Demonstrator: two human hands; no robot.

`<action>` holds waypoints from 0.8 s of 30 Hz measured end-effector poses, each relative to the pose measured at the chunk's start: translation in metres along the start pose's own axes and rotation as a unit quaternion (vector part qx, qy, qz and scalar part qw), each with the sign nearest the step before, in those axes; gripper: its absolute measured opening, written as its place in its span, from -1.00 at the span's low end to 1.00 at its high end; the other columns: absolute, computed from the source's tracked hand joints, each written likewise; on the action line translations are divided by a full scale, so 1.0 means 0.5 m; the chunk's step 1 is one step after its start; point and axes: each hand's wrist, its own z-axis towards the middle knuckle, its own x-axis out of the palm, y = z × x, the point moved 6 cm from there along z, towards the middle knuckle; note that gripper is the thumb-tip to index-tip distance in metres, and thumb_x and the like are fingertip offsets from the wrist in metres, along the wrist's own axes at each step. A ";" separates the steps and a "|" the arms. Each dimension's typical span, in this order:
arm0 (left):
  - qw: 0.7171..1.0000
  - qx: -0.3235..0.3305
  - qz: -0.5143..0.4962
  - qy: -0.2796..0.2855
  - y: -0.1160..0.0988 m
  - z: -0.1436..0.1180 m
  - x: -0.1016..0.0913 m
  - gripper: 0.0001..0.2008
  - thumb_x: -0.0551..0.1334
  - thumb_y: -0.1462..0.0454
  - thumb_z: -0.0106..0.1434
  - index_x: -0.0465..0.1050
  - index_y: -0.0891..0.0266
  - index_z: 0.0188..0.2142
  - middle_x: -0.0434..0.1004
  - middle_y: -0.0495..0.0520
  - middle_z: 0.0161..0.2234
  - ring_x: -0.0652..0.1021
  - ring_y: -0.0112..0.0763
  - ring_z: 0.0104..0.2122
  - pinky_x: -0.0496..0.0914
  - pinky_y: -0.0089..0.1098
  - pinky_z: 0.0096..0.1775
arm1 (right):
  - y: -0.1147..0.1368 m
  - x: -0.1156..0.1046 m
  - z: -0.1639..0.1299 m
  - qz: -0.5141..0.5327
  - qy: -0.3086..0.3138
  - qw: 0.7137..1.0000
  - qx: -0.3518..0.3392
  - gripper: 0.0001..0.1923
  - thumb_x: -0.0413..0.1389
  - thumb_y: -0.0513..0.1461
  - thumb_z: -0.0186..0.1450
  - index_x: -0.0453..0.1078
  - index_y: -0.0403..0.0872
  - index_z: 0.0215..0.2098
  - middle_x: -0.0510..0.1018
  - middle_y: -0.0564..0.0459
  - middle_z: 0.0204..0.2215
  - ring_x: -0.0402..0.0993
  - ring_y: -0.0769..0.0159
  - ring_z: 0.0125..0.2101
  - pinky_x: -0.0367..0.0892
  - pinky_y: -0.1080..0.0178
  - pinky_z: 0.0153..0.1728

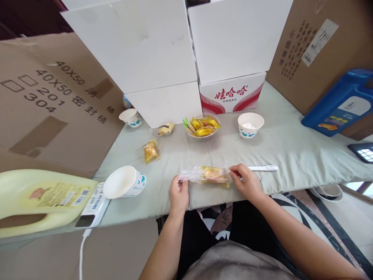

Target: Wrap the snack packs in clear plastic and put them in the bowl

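Snack packet [214, 175], yellow w/ clear wrapper, at table [291, 155] near edge, 6 o'clock: left hand [178, 194] pinches its clear end, right hand [247, 182] grips opposite end, held taut btwn both, apparently for tearing; tipped paper cup [125, 182] at 9 o'clock, snack bowl [203, 126] at 12.

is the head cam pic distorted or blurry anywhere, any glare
Head view: wide-angle bend, so the cardboard sheet and white boxes lean outward at the edges; light is soft and even, with faint shadows under the hands; the clear wrap of the snack packet shows slight sheen; white bowl is nearly washed out; edges are softer than the centre.
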 end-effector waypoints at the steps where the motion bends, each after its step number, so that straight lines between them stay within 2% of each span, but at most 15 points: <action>1: 1.000 -0.003 0.003 -0.018 0.011 -0.002 -0.019 -0.82 0.14 0.15 0.22 0.35 0.21 -0.27 0.49 0.02 -0.38 0.53 -0.36 -0.38 0.43 -0.36 -0.30 | -0.014 -0.021 -0.009 -0.005 -0.025 1.000 0.012 -0.86 -0.02 -0.22 0.36 0.38 -0.05 -0.21 0.48 0.01 -0.36 0.44 0.26 -0.33 0.40 0.18 -0.26; 3: 0.995 0.038 0.030 -0.088 0.005 -0.011 -0.058 -0.80 0.15 0.24 0.20 0.33 0.22 -0.17 0.47 0.08 -0.27 0.53 -0.33 -0.29 0.43 -0.34 -0.27 | -0.027 -0.068 -0.027 -0.035 -0.091 0.995 0.027 -0.84 -0.02 -0.26 0.34 0.35 -0.05 -0.15 0.47 -0.02 -0.29 0.44 0.20 -0.26 0.40 0.11 -0.20; 5: 0.975 0.145 0.078 -0.151 -0.041 -0.026 -0.079 -0.74 0.14 0.32 0.20 0.31 0.24 -0.09 0.43 0.16 -0.16 0.49 -0.26 -0.15 0.42 -0.27 -0.18 | -0.009 -0.111 -0.041 -0.069 -0.177 0.982 0.014 -0.78 -0.02 -0.31 0.31 0.33 -0.05 -0.09 0.45 -0.07 -0.21 0.41 0.14 -0.15 0.36 0.02 -0.11; 6: 0.961 0.210 0.103 -0.146 -0.072 -0.033 -0.073 -0.73 0.13 0.35 0.21 0.31 0.24 -0.07 0.42 0.18 -0.14 0.47 -0.24 -0.11 0.40 -0.23 -0.12 | 0.011 -0.123 -0.043 -0.074 -0.206 0.976 -0.009 -0.74 -0.02 -0.32 0.30 0.32 -0.05 -0.06 0.44 -0.09 -0.18 0.40 0.12 -0.11 0.34 0.00 -0.07; 7: 0.948 0.270 0.127 -0.113 -0.102 -0.038 -0.057 -0.72 0.12 0.37 0.23 0.32 0.24 -0.05 0.43 0.19 -0.12 0.45 -0.22 -0.07 0.38 -0.20 -0.07 | 0.035 -0.125 -0.039 -0.072 -0.209 0.974 -0.044 -0.71 -0.01 -0.33 0.29 0.31 -0.04 -0.03 0.44 -0.10 -0.15 0.38 0.11 -0.07 0.33 -0.01 -0.05; 8: 0.934 0.317 0.153 -0.061 -0.128 -0.042 -0.033 -0.72 0.11 0.36 0.26 0.33 0.24 -0.02 0.44 0.20 -0.11 0.44 -0.19 -0.04 0.35 -0.16 -0.03 | 0.059 -0.115 -0.028 -0.068 -0.180 0.978 -0.083 -0.69 0.01 -0.33 0.29 0.30 -0.03 0.00 0.44 -0.11 -0.13 0.37 0.10 -0.04 0.32 -0.01 -0.03; 10: 0.906 0.363 0.212 0.043 -0.162 -0.045 0.020 -0.70 0.12 0.32 0.29 0.34 0.26 0.02 0.47 0.22 -0.08 0.42 -0.13 -0.01 0.32 -0.09 0.02 | 0.095 -0.068 0.004 -0.077 -0.055 0.985 -0.146 -0.63 0.03 -0.27 0.30 0.27 -0.04 0.08 0.45 -0.13 -0.06 0.32 0.06 0.06 0.28 -0.03 0.03; 11: 0.895 0.369 0.239 0.073 -0.170 -0.045 0.039 -0.70 0.13 0.30 0.30 0.35 0.28 0.03 0.48 0.24 -0.08 0.42 -0.10 -0.02 0.31 -0.07 0.01 | 0.102 -0.041 0.019 -0.095 0.012 0.982 -0.162 -0.59 0.05 -0.22 0.30 0.25 -0.07 0.12 0.44 -0.16 -0.03 0.28 0.03 0.10 0.23 -0.08 0.08; 13: 0.882 0.378 0.269 0.086 -0.179 -0.048 0.058 -0.77 0.14 0.31 0.31 0.42 0.28 -0.07 0.51 0.20 -0.19 0.45 -0.12 -0.10 0.31 -0.06 -0.02 | 0.099 -0.002 0.043 -0.143 0.099 0.969 -0.176 -0.53 0.08 -0.13 0.31 0.25 -0.13 0.14 0.45 -0.19 -0.03 0.27 -0.02 0.09 0.09 -0.18 0.15; 14: 0.878 0.387 0.270 0.083 -0.181 -0.053 0.057 -0.82 0.13 0.34 0.30 0.46 0.26 -0.14 0.51 0.16 -0.27 0.46 -0.16 -0.16 0.32 -0.08 -0.04 | 0.095 0.008 0.048 -0.160 0.121 0.962 -0.183 -0.55 0.09 -0.12 0.31 0.28 -0.14 0.11 0.48 -0.17 -0.09 0.31 0.00 0.03 0.04 -0.20 0.17; 16: 0.873 0.406 0.258 0.082 -0.176 -0.075 0.044 -0.84 0.12 0.40 0.30 0.48 0.24 -0.27 0.48 0.09 -0.38 0.45 -0.24 -0.23 0.34 -0.14 -0.07 | 0.090 0.007 0.040 -0.175 0.142 0.952 -0.207 -0.71 0.06 -0.18 0.33 0.38 -0.11 -0.01 0.50 -0.07 -0.25 0.38 0.13 -0.13 0.02 -0.15 0.18; 17: 0.869 0.416 0.251 0.090 -0.170 -0.090 0.034 -0.83 0.12 0.43 0.29 0.48 0.24 -0.30 0.47 0.08 -0.39 0.45 -0.25 -0.24 0.35 -0.17 -0.09 | 0.091 0.000 0.027 -0.175 0.150 0.948 -0.221 -0.79 0.03 -0.23 0.35 0.42 -0.08 -0.09 0.49 -0.03 -0.32 0.37 0.19 -0.20 0.03 -0.11 0.17; 19: 0.861 0.427 0.246 0.123 -0.154 -0.126 0.016 -0.84 0.13 0.43 0.29 0.47 0.24 -0.28 0.48 0.08 -0.37 0.44 -0.26 -0.22 0.38 -0.21 -0.12 | 0.099 -0.019 -0.014 -0.167 0.173 0.939 -0.245 -0.78 -0.05 -0.32 0.37 0.44 -0.06 -0.22 0.45 0.01 -0.39 0.34 0.25 -0.26 0.09 -0.03 0.12; 22: 0.857 0.410 0.248 0.191 -0.130 -0.167 0.001 -0.90 0.17 0.33 0.31 0.47 0.25 -0.24 0.49 0.09 -0.33 0.46 -0.23 -0.21 0.41 -0.23 -0.15 | 0.107 -0.031 -0.079 -0.144 0.249 0.925 -0.247 -0.79 -0.04 -0.24 0.39 0.42 -0.08 -0.30 0.44 -0.01 -0.40 0.32 0.23 -0.27 0.23 0.11 -0.10; 24: 0.863 0.392 0.243 0.207 -0.126 -0.174 0.001 -0.89 0.18 0.27 0.31 0.47 0.26 -0.24 0.50 0.10 -0.33 0.47 -0.24 -0.23 0.43 -0.23 -0.18 | 0.105 -0.024 -0.106 -0.138 0.292 0.920 -0.223 -0.77 -0.01 -0.15 0.39 0.41 -0.08 -0.31 0.45 -0.02 -0.40 0.32 0.23 -0.29 0.23 0.19 -0.24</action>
